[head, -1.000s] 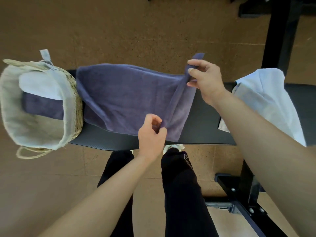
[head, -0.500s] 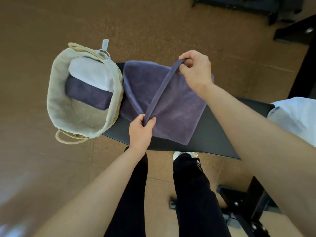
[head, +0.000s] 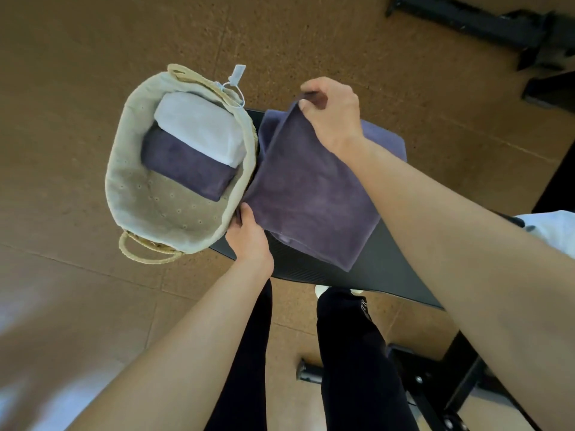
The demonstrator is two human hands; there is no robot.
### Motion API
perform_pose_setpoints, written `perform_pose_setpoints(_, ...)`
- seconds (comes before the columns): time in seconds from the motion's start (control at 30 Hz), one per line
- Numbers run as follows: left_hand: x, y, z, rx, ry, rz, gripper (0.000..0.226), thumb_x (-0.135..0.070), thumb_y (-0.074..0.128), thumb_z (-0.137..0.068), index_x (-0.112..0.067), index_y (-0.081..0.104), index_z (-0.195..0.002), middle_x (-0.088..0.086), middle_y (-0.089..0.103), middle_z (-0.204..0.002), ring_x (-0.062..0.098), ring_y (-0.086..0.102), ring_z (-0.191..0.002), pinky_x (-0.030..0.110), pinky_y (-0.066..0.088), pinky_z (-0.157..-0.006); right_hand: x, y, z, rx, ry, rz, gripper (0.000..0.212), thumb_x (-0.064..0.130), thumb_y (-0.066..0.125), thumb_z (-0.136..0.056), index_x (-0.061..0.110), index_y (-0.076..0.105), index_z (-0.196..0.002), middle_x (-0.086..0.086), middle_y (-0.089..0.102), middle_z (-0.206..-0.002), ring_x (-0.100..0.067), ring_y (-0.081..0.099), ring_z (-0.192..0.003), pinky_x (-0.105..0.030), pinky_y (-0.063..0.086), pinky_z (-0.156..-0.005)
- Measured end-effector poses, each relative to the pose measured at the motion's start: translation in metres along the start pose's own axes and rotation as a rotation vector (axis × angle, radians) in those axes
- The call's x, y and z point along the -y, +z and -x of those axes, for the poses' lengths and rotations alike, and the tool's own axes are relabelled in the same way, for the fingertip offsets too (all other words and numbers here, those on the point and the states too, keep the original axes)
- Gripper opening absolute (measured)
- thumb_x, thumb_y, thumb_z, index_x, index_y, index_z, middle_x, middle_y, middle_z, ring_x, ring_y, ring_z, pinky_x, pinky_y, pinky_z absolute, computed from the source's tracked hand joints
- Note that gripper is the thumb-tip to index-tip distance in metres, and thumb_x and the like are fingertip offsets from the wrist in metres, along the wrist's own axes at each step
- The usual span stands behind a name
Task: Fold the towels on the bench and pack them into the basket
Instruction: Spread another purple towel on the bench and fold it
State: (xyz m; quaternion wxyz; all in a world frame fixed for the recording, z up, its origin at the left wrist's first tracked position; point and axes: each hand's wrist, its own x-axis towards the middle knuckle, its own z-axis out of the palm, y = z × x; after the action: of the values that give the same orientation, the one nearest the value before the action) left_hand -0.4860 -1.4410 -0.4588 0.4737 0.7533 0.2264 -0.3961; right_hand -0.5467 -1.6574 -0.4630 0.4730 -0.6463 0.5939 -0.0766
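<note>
A purple towel [head: 311, 194] lies folded over on the black bench [head: 382, 269], right beside the basket. My right hand [head: 333, 110] pinches the towel's far corner. Its near left corner, by the basket's wall, is pinched by my left hand [head: 249, 234]. The lined wicker basket [head: 124, 169] sits at the bench's left end. It holds a folded purple towel [head: 183, 166] with a folded white towel [head: 199, 129] lying partly on it. Another white towel [head: 553, 231] shows at the right edge, on the bench.
A white tag [head: 237, 74] hangs from the basket's far handle. My legs in black trousers [head: 351, 353] stand in front of the bench. Black bench frame parts [head: 435, 384] are at lower right, and dark equipment [head: 497, 23] lies on the brown floor at top right.
Both hands carried the towel's right edge leftward over the rest of it, so the towel is now folded in half with its edge near the basket. The view shifted left.
</note>
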Motion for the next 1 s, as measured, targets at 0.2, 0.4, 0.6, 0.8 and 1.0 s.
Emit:
perform_pose_setpoints(0.2, 0.016, -0.004, -0.016, 0.018, 0.025, -0.128, 0.048, -0.034, 0.045, -0.107, -0.022, 0.043, -0.153, -0.007, 0.052, -0.144, 0.02, 0.054, -0.132, 0.046, 0.043, -0.114, -0.036, 0.001, 0.039, 0.031, -0.01, -0.043, 0.065, 0.003, 0.061, -0.094, 0.024, 0.042, -0.152, 0.005, 0.059, -0.132, -0.011, 0.057, -0.107, -0.029, 0.049, -0.103)
perform_pose_setpoints(0.4, 0.019, -0.003, -0.019, -0.067, 0.113, -0.306, 0.044, -0.036, 0.048, -0.105, -0.018, 0.055, -0.145, 0.0, 0.061, -0.14, 0.023, 0.06, -0.123, 0.044, 0.049, -0.108, -0.103, 0.002, 0.122, -0.284, -0.142, 0.436, 0.044, 0.018, 0.066, -0.085, 0.013, 0.063, -0.129, -0.011, 0.06, -0.116, -0.032, 0.053, -0.105, -0.045, 0.047, -0.093)
perform_pose_setpoints(0.6, 0.026, -0.008, -0.011, -0.105, 0.299, -0.782, 0.039, -0.038, 0.045, -0.106, -0.007, 0.07, -0.106, 0.013, 0.066, -0.115, 0.029, 0.059, -0.103, 0.029, 0.036, -0.084, -0.151, -0.003, 0.161, 0.144, -0.026, 0.78, 0.092, 0.056, 0.064, -0.088, 0.038, 0.011, -0.16, 0.002, 0.006, -0.169, -0.037, 0.006, -0.154, -0.064, 0.014, -0.119)
perform_pose_setpoints(0.8, 0.029, -0.029, 0.0, -0.083, 0.306, -0.994, 0.04, -0.043, 0.049, -0.104, -0.011, 0.072, -0.105, 0.008, 0.063, -0.107, 0.02, 0.056, -0.096, 0.033, 0.036, -0.081, -0.178, -0.035, 0.177, 0.154, 0.04, 0.819, 0.095, 0.055, 0.064, -0.09, 0.039, 0.002, -0.16, 0.004, -0.002, -0.17, -0.034, -0.002, -0.156, -0.066, 0.009, -0.121)
perform_pose_setpoints(1.0, 0.044, -0.047, 0.017, -0.088, 0.18, -1.056, 0.025, -0.041, 0.064, -0.092, -0.024, 0.075, -0.106, -0.002, 0.071, -0.104, 0.02, 0.064, -0.093, 0.033, 0.045, -0.073, -0.19, -0.052, 0.192, 0.146, -0.011, 0.846, 0.097, 0.043, 0.074, -0.086, 0.033, 0.012, -0.161, -0.002, 0.005, -0.17, -0.033, 0.005, -0.156, -0.06, 0.012, -0.122)
